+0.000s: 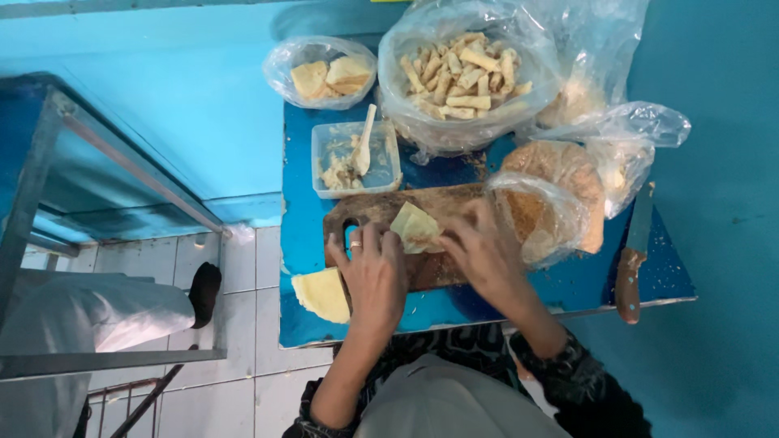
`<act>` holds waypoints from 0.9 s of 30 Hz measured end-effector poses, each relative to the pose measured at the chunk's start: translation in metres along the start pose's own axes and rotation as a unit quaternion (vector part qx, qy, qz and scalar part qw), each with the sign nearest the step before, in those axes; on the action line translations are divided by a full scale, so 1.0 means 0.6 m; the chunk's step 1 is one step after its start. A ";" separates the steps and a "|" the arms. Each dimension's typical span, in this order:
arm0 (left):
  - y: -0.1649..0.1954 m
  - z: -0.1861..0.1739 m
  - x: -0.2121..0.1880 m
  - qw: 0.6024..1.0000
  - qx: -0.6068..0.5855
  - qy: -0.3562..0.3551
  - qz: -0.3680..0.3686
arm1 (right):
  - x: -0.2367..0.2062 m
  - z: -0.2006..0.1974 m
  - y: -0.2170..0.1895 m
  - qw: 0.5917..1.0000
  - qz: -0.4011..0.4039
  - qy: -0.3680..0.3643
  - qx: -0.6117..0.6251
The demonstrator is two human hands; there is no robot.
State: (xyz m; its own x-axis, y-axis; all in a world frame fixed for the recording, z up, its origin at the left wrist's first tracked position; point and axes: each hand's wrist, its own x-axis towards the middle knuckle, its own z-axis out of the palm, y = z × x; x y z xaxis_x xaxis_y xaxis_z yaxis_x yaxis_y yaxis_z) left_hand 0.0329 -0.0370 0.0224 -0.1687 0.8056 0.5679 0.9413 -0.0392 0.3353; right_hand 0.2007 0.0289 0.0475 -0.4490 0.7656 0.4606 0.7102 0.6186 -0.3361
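Wrapper [415,227] on the board [381,212], near the table's front edge | left hand [375,276] and right hand [485,258] both pinch its folded edges | best rolled tight, corners tucked, filling tub [355,158] just behind.

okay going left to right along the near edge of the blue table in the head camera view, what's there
pale wrapper sheet lying flat → left hand on the wooden cutting board → folded wrapper pinched between both hands → right hand → plastic bag of crumbs → knife with a wooden handle
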 end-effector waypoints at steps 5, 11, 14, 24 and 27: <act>0.004 0.011 0.009 0.999 -0.049 -0.011 0.004 | -0.010 -0.011 -0.005 0.997 0.001 -0.054 0.049; 0.006 0.012 0.010 0.999 -0.049 0.013 0.016 | -0.016 -0.004 -0.014 0.993 0.023 -0.041 0.105; 0.005 0.014 0.010 0.997 -0.074 -0.017 0.009 | -0.015 -0.003 -0.014 0.986 0.057 -0.033 0.152; 0.001 0.019 0.009 0.995 -0.100 0.030 -0.004 | -0.011 0.028 -0.006 0.955 0.147 -0.028 0.257; -0.001 0.019 0.008 0.996 -0.078 0.005 -0.036 | -0.007 0.033 -0.011 0.962 0.127 -0.020 0.239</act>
State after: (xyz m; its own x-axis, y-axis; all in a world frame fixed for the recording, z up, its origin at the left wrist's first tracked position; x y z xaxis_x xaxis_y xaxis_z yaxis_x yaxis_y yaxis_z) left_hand 0.0351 -0.0264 0.0162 -0.2383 0.8038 0.5450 0.8697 -0.0731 0.4881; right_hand 0.1873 0.0252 0.0316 -0.3208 0.9032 0.2850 0.4727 0.4135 -0.7782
